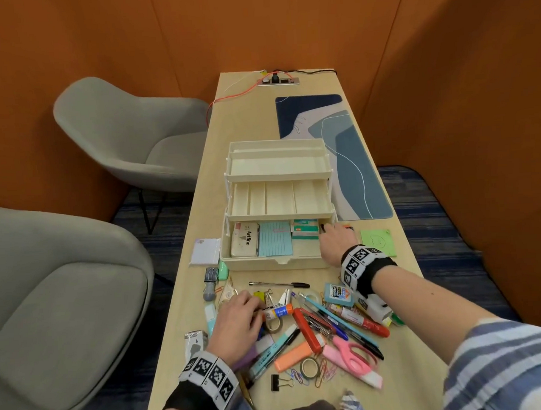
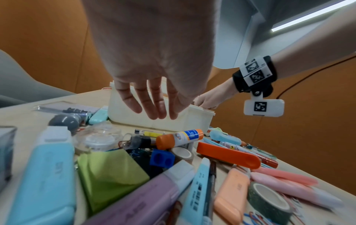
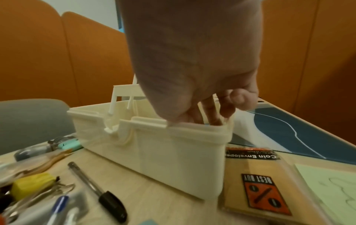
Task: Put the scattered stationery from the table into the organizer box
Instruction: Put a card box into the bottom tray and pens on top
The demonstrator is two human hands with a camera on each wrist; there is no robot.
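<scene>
The cream organizer box (image 1: pixel 281 263) stands open mid-table, its two upper trays swung back. Its bottom compartment holds an Artline case (image 1: pixel 245 239), blue index cards (image 1: pixel 275 238) and small green boxes (image 1: pixel 304 231). My right hand (image 1: pixel 329 233) reaches into the compartment's right end; in the right wrist view its fingers (image 3: pixel 212 118) dip behind the box wall (image 3: pixel 173 159), so their tips are hidden. My left hand (image 2: pixel 154 112) hovers with straight fingers over the stationery pile, just above a glue stick (image 2: pixel 179 138). It holds nothing.
The pile near me includes an orange stapler (image 1: pixel 307 328), pink scissors (image 1: pixel 351 353), highlighters, tape rolls and a pen (image 1: pixel 279 284). A coin-envelope pack (image 3: pixel 260 182) and a green note (image 1: pixel 377 242) lie right of the box, a white pad (image 1: pixel 204 251) to its left. Grey chairs stand at the left.
</scene>
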